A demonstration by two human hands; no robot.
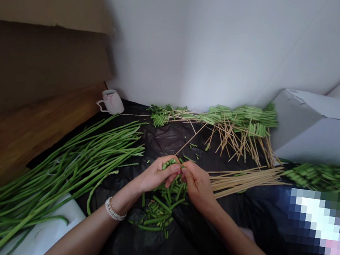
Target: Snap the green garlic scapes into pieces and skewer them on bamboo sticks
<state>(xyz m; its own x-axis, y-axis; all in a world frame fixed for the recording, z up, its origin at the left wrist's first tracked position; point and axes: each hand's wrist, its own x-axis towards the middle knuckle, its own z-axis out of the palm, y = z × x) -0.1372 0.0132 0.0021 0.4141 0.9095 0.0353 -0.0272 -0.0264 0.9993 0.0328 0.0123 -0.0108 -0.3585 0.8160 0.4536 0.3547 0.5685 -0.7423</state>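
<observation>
My left hand (157, 174) is cupped over a few short cut pieces of green yardlong bean (170, 164), which show at its fingertips. My right hand (196, 185) curls against it, fingertips touching the left fingers, and whatever it pinches is hidden. Below both hands lies a loose heap of cut bean pieces (159, 209) on a black plastic sheet (168, 140). A bundle of bare bamboo skewers (244, 182) lies just right of my right hand. A pearl bracelet (115, 209) circles my left wrist.
Long uncut beans (58, 167) lie in a big bunch at left, partly on white foam (44, 228). Skewered bean rows (237, 117) lie along the back by a white wall (193, 43). A white mug (112, 102) stands at back left; a white box (313, 129) stands at right.
</observation>
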